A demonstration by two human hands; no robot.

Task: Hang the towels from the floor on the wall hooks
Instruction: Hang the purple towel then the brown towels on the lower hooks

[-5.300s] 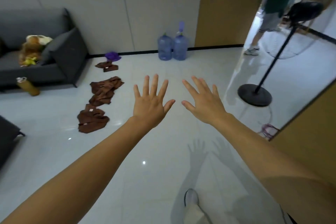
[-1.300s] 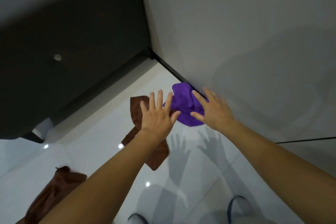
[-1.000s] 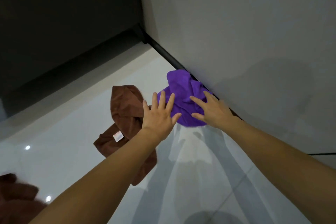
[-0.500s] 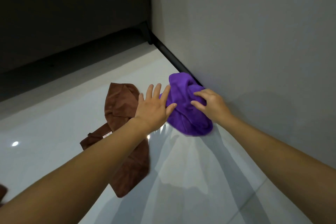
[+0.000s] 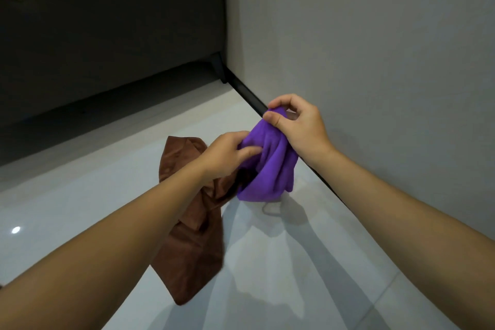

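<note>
A purple towel point(image 5: 270, 169) hangs bunched just above the white floor, close to the grey wall. My right hand point(image 5: 297, 126) pinches its top edge between thumb and fingers. My left hand point(image 5: 227, 154) grips its left side, fingers curled into the folds. A brown towel point(image 5: 192, 244) lies crumpled on the floor below and left of the purple one, partly hidden under my left forearm. No wall hooks are in view.
The dark side of a sofa point(image 5: 107, 35) fills the upper left, with one leg point(image 5: 218, 67) near the corner. A black skirting strip point(image 5: 249, 96) runs along the foot of the grey wall point(image 5: 375, 48) on the right. Glossy white floor tiles point(image 5: 294, 262) lie below.
Both hands went from flat on the purple towel to gripping it. The towel has come up off the floor, with my right hand higher than before.
</note>
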